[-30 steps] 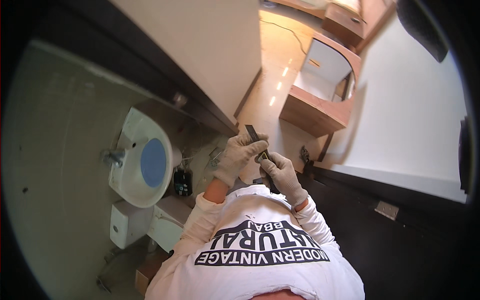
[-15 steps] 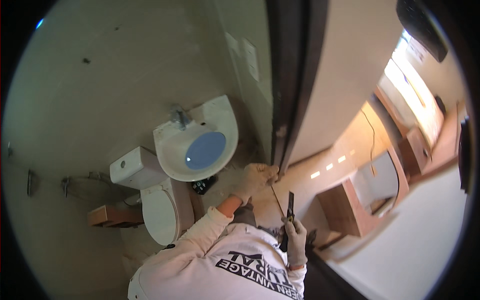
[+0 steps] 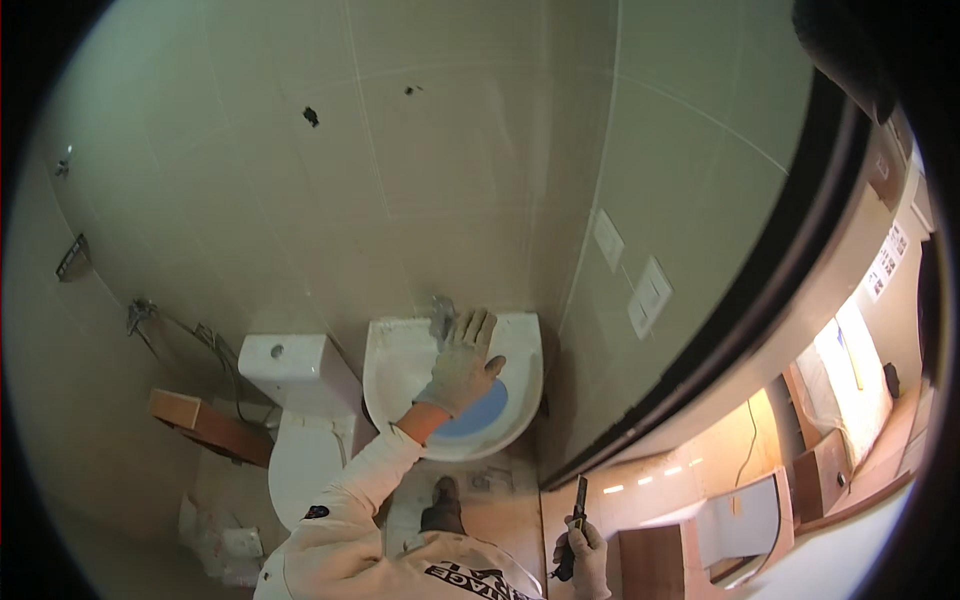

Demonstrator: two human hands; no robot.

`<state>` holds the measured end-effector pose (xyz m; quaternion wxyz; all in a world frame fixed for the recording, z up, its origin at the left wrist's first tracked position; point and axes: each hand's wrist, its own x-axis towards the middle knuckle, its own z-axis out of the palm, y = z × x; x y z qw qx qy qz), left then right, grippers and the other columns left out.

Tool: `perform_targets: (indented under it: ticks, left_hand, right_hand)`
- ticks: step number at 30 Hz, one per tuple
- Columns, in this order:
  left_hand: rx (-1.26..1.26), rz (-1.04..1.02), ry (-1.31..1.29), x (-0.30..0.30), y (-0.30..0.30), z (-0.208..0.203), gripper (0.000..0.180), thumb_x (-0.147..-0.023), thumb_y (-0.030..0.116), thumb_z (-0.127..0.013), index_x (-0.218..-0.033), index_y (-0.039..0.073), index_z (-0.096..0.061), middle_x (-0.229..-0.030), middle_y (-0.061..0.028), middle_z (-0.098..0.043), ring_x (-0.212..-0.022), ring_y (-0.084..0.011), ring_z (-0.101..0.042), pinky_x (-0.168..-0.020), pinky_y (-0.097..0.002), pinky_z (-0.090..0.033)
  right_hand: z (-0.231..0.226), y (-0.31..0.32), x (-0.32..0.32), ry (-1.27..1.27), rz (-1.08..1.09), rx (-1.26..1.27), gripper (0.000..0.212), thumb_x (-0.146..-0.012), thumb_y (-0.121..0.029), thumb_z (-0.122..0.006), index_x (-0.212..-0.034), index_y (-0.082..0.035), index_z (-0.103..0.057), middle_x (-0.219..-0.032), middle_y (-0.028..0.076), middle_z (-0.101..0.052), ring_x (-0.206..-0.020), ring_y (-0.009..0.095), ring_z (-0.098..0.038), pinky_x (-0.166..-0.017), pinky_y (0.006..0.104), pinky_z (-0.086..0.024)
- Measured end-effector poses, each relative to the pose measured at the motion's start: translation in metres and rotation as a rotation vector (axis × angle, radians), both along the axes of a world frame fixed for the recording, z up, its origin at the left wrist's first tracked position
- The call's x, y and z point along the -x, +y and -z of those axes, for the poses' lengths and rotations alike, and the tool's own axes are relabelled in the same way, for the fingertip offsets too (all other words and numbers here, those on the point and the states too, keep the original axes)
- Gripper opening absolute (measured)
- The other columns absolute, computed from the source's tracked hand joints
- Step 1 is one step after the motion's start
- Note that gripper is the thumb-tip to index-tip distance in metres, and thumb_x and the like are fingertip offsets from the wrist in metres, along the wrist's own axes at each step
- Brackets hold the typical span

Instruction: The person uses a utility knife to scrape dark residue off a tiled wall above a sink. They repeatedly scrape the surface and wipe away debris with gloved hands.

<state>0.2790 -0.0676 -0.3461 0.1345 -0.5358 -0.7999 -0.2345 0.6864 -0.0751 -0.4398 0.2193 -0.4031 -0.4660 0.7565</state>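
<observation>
My left hand (image 3: 460, 368), in a pale work glove, reaches out over the white washbasin (image 3: 385, 385). Its fingers are stretched out just right of the metal tap (image 3: 441, 318); whether they touch the basin I cannot tell. Part of the blue disc-like patch (image 3: 478, 412) in the bowl is covered by that hand. Low on the right, beside the doorway, my gloved right hand (image 3: 585, 553) is closed round a utility knife (image 3: 578, 520). Its dark, flat blade points upward.
Left of the basin stands a white toilet (image 3: 300, 450), with a wooden box (image 3: 205, 425) beyond it. A dark door frame (image 3: 690, 405) curves along the right. Wall switches (image 3: 650, 296) sit near it. Wooden furniture (image 3: 655, 560) stands past the doorway. Plastic wrapping (image 3: 215, 545) lies on the floor.
My left hand has gone from the foot of the door frame to over the basin, and its fingers have opened out. The view has swung leftward. The knife stays in my right hand.
</observation>
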Motion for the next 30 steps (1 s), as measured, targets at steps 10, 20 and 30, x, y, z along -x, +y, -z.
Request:
perform_targets:
  ticks: [10, 20, 30]
  left_hand:
    - [0.001, 0.113, 0.691, 0.245, 0.045, -0.163, 0.087, -0.087, 0.039, -0.075, -0.158, 0.006, -0.037, -0.165, -0.0165, -0.034, -0.153, -0.0361, -0.032, -0.126, -0.0523, -0.024]
    - [-0.441, -0.140, 0.922, 0.323, 0.040, -0.296, 0.073, -0.098, 0.049, -0.062, -0.156, 0.010, -0.042, -0.163, -0.0117, -0.039, -0.151, -0.0338, -0.035, -0.122, -0.0565, -0.024]
    - [-0.424, -0.172, 0.912, 0.321, 0.054, -0.233, 0.062, -0.097, 0.046, -0.065, -0.147, 0.012, -0.053, -0.158, -0.0093, -0.045, -0.145, -0.0338, -0.039, -0.117, -0.0630, -0.026]
  right_hand:
    - [0.015, 0.028, 0.215, 0.269, 0.024, -0.241, 0.036, -0.107, -0.022, -0.054, -0.133, 0.002, -0.059, -0.089, 0.006, -0.066, -0.070, 0.012, -0.062, -0.063, 0.0271, -0.053]
    - [-0.094, 0.103, 0.377, -0.088, 0.013, -1.233, 0.044, -0.099, -0.007, -0.060, -0.142, 0.001, -0.056, -0.103, 0.019, -0.067, -0.088, 0.032, -0.066, -0.077, 0.0392, -0.053]
    - [-0.224, 0.198, 0.521, 0.028, 0.341, -1.578, 0.055, -0.096, -0.014, -0.067, -0.149, -0.012, -0.053, -0.125, 0.023, -0.061, -0.106, 0.041, -0.067, -0.085, 0.0461, -0.056]
